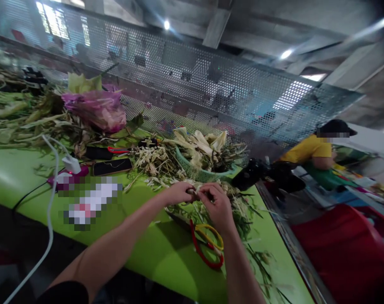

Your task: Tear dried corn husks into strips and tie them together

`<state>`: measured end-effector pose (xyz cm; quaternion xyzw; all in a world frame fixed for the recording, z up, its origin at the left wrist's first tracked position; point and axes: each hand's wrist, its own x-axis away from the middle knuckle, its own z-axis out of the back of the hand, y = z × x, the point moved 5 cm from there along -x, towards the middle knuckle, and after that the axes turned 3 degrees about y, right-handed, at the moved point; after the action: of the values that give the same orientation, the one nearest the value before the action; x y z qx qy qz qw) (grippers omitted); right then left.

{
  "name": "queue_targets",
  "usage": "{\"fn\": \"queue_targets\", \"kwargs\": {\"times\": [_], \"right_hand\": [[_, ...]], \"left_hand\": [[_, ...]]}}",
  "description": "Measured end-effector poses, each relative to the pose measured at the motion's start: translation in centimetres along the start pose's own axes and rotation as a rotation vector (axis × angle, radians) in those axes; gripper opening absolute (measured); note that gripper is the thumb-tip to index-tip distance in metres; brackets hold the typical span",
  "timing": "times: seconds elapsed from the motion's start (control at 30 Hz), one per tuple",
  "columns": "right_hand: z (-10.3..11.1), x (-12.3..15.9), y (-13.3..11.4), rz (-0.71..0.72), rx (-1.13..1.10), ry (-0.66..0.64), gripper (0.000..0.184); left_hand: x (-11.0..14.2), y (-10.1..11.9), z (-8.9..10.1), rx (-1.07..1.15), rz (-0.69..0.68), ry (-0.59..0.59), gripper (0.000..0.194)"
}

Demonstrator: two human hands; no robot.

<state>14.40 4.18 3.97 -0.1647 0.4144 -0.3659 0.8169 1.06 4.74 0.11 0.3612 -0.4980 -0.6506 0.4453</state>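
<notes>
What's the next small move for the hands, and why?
Probably a light fingertip pull by the right hand while the left hand steadies the small pale piece. Both hands' fingertips meet at it, and loose pale scraps lie close by. The scissors lie on the green table, in neither hand, so cutting seems less likely.

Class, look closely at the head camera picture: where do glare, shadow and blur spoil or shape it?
Head view: glare flares around the ceiling lamp, and the window looks washed out; head view: a soft shadow darkens the green table beside the scissors; head view: the red object at right looks blurred, and square blocks hide an item's detail.
</notes>
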Motion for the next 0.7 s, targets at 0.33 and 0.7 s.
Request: {"fn": "queue_targets", "kwargs": {"times": [0.33,0.7], "right_hand": [[-0.8,0.0,-0.2,-0.007,0.074,-0.059,0.012],[-0.5,0.2,-0.6,-0.019,0.023,-0.07,0.023]], "left_hand": [[-0.4,-1.0,-0.4,-0.124,-0.055,-0.056,0.006],[-0.2,-1.2,-0.5,0.041,-0.042,-0.102,0.019]]}}
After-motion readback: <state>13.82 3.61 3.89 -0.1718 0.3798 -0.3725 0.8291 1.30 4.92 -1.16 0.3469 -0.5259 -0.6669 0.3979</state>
